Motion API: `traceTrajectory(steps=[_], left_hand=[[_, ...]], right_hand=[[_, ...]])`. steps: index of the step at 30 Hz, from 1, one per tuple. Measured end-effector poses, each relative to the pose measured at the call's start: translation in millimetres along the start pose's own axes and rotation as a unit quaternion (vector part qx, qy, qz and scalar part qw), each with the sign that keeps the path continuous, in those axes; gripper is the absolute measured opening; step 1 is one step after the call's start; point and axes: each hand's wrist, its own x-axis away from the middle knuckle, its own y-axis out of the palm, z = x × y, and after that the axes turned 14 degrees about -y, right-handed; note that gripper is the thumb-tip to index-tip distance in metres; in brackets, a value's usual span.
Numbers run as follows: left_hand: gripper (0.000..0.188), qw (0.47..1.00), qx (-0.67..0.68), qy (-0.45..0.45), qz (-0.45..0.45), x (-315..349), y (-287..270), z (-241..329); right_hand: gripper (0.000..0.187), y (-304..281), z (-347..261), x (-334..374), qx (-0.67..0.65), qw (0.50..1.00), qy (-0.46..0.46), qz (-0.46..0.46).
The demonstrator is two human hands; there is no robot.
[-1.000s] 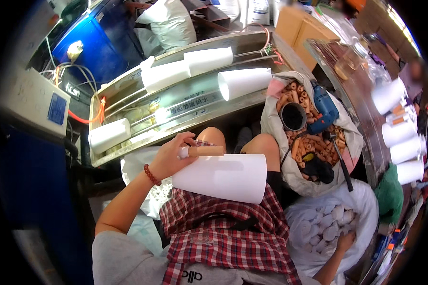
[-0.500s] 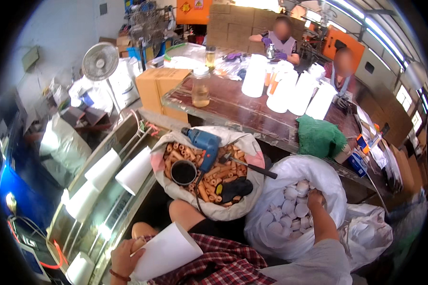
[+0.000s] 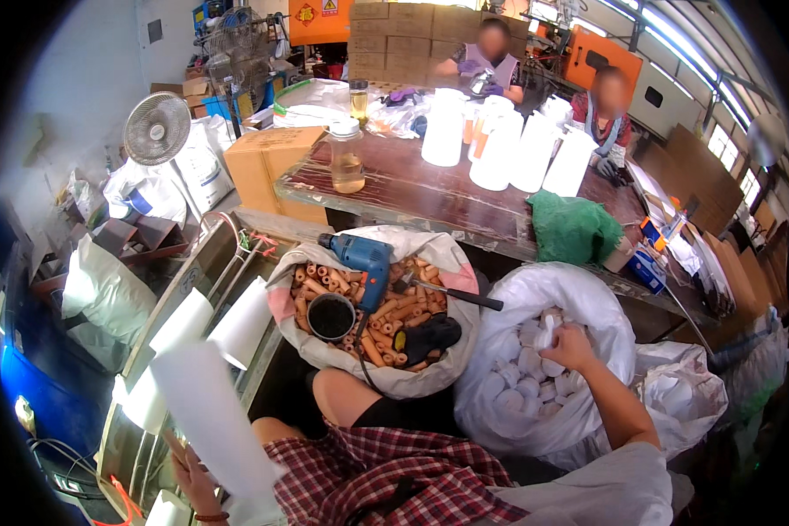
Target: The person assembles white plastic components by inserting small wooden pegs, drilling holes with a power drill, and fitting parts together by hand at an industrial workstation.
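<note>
At the lower left, my left hand [image 3: 191,478] grips a large white tapered tube [image 3: 215,416] near its lower end; the tube stands tilted above my thigh, slightly blurred. Part of that hand's fingers is hidden behind it. On the right, my right hand [image 3: 572,347] is over an open white plastic bag [image 3: 600,302] of round white caps [image 3: 528,387]. Its fingers are closed on a white cap [image 3: 547,333]. Between the hands a woven sack [image 3: 280,302] holds orange-brown tubes [image 3: 399,326], with a blue power drill [image 3: 366,263], a hammer [image 3: 456,294], a black glove [image 3: 431,337] and a dark-filled cup [image 3: 331,317] on top.
More white tapered tubes [image 3: 241,324] sit on a rod rack at left. Beyond the sack stands a dark red table [image 3: 394,188] with a jar [image 3: 347,162], white tubes [image 3: 443,131] and a green bag [image 3: 574,226]. Two people work behind it. A fan [image 3: 156,130] stands left of a cardboard box [image 3: 267,167].
The tube in my left hand has swung from lying across my lap to a steeper tilt toward the left. My right hand has lifted among the caps and now has one in its fingers.
</note>
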Motion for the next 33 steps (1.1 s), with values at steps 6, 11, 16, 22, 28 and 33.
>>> traceTrajectory(steps=[6,11,16,22,28,33], left_hand=[[0.044,0.973,0.230,-0.018,-0.020,7.4,49.3,-12.7],[0.023,0.841,0.509,-0.162,-0.085,12.6,115.6,10.8],[0.023,0.854,0.492,-0.149,-0.079,34.5,125.9,48.3],[0.026,0.871,0.465,-0.148,-0.055,52.0,126.7,55.2],[0.022,0.846,0.499,-0.172,-0.070,50.2,131.8,50.6],[0.024,0.844,0.505,-0.163,-0.080,56.6,127.1,51.6]], right_hand=[[0.037,-47.4,-195.9,-49.6,-0.321,0.914,-0.218,0.116],[0.042,-29.4,-338.4,-71.9,-0.443,0.804,-0.389,0.082],[0.042,-33.1,-430.9,-73.4,-0.326,0.765,-0.530,0.168],[0.043,-20.7,-453.8,-71.0,-0.273,0.734,-0.584,0.211],[0.044,-17.3,-455.2,-72.5,-0.261,0.762,-0.558,0.201],[0.051,-27.7,-458.3,-77.6,-0.254,0.848,-0.462,0.056]])
